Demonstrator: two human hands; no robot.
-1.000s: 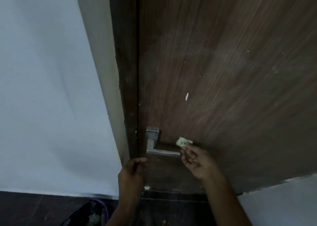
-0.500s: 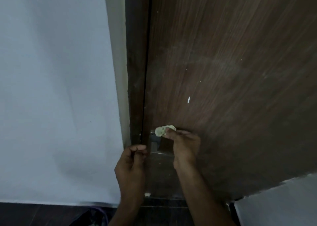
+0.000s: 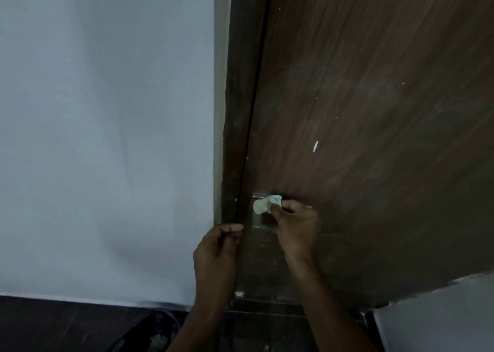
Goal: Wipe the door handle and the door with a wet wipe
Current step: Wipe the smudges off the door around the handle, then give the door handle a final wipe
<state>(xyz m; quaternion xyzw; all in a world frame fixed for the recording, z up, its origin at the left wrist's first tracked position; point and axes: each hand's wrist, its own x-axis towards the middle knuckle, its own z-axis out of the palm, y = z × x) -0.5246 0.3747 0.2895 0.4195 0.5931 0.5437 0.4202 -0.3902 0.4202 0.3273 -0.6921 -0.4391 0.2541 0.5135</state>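
Right hand (image 3: 296,226) grip pinches crumpled wipe (image 3: 263,204) against handle (image 3: 260,218) plate, 6 o'clock on door (image 3: 374,111). Left hand (image 3: 216,250) grip curled, holds nothing. Handle being wiped; door above looks smudged, white specks left.

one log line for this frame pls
step: wiping handle | right hand: grip on wet wipe, pressed at door handle plate | left hand: curled, empty, near door edge

white wall (image 3: 107,138) left | dark floor (image 3: 53,325) below | dark bag (image 3: 149,335) on floor
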